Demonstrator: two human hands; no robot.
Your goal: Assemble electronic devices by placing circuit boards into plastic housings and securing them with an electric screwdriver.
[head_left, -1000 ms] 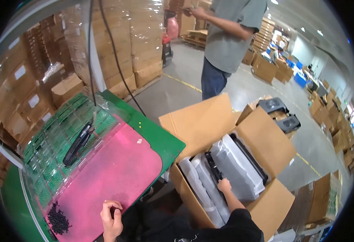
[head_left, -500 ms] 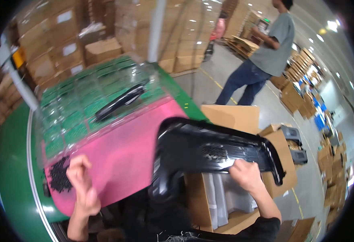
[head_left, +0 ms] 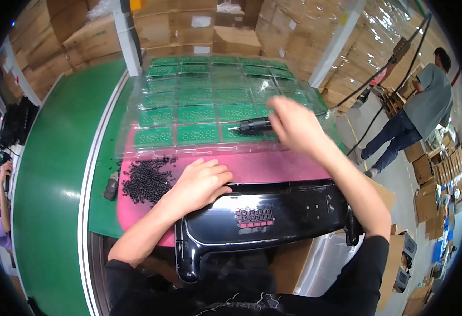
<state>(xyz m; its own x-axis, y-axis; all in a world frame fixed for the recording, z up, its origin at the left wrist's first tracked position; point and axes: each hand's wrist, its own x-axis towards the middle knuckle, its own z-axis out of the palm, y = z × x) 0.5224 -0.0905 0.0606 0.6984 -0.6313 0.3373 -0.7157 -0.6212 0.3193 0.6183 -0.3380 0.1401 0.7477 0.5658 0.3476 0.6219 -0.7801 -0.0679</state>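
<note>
Our left hand (head_left: 202, 181) lay flat, fingers apart, steadying the black panel (head_left: 265, 218) on the pink mat (head_left: 273, 169) at the bench edge; our right hand (head_left: 294, 124), grip loosely apart, reached for the electric screwdriver (head_left: 253, 126).

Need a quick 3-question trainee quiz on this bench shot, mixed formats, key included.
1. True or false: the left hand rests flat at the upper edge of the black plastic panel.
2. Which tool is the right hand reaching toward?
A. black electric screwdriver
B. hammer
C. scissors
3. Fill in: the pile of small black screws lies on the ____ mat.

Key: 1 true; 2 A; 3 pink.
</note>
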